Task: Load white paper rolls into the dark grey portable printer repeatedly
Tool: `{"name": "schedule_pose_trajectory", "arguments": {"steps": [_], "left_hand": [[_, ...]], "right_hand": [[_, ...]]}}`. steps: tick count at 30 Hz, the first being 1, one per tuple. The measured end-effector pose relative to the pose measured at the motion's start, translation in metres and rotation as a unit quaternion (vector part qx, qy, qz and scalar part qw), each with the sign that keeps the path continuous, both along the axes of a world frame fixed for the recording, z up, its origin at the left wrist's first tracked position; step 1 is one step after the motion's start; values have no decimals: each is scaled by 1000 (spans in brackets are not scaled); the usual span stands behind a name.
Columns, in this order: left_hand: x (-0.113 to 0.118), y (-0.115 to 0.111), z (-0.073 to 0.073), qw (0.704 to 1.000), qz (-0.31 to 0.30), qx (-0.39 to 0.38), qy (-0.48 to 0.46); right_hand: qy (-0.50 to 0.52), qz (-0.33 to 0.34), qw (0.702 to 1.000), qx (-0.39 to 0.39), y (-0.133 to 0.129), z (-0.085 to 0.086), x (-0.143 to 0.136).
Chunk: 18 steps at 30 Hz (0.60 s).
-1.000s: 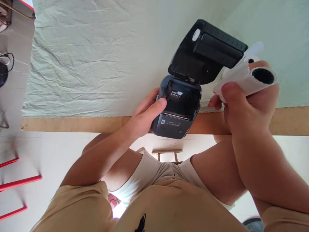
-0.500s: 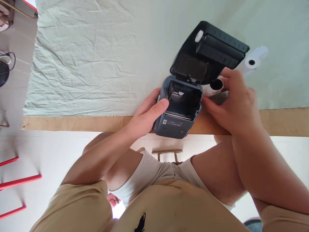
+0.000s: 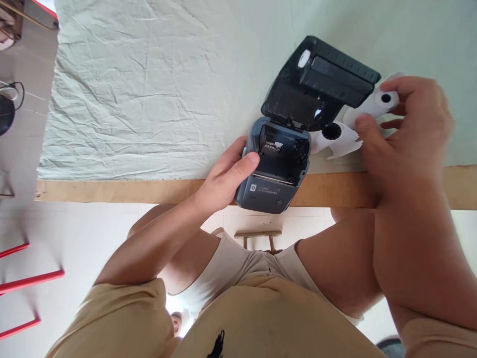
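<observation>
A dark grey portable label printer (image 3: 264, 191) stands tilted at the table's front edge, its black lid (image 3: 292, 102) swung wide. The bay inside holds no roll and shows a small white label. My left hand (image 3: 225, 181) grips the printer's left side, thumb on top near the bay. To the right, my right hand (image 3: 413, 124) has its thumb and fingers closed around a small white paper roll (image 3: 368, 105) with a narrow dark core. Nearer the printer lies another white roll (image 3: 346, 143), with a wider black core and a torn loose end. The lid partly covers both rolls.
A pale green cloth (image 3: 149, 89) covers the table, with a bare wooden strip (image 3: 112, 190) along its front edge. A wooden stool (image 3: 258, 233) is below, between my legs. Red bars (image 3: 33, 282) show at floor level on the left.
My right hand has let go of the wide-core roll beside the printer and moved right and away from me to the narrow-core roll. My left hand and the printer stay nearly still.
</observation>
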<state>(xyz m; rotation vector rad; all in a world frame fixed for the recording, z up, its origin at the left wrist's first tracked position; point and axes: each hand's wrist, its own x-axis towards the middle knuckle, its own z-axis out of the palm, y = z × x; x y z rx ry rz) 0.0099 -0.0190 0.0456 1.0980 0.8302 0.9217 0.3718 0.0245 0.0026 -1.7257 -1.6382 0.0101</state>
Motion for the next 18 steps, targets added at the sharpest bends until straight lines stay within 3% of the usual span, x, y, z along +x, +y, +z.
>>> {"name": "schedule_pose_trajectory", "arguments": {"steps": [4,7,13,18], "left_hand": [[1,0,2,1000,0,-11,-1],[1,0,3,1000,-1,-16,-8],[0,1,-2,1000,-6,-2,-11],[-1,2,-3,1000,-8,-8,-16]], "right_hand": [[-1,16,1000,25,-11,11,-9],[-25,45,999,-6,-14,16,-7],[-16,-13,999,-42,-5,8,-4],[-2,39,998,-57,-9,10,-8]]}}
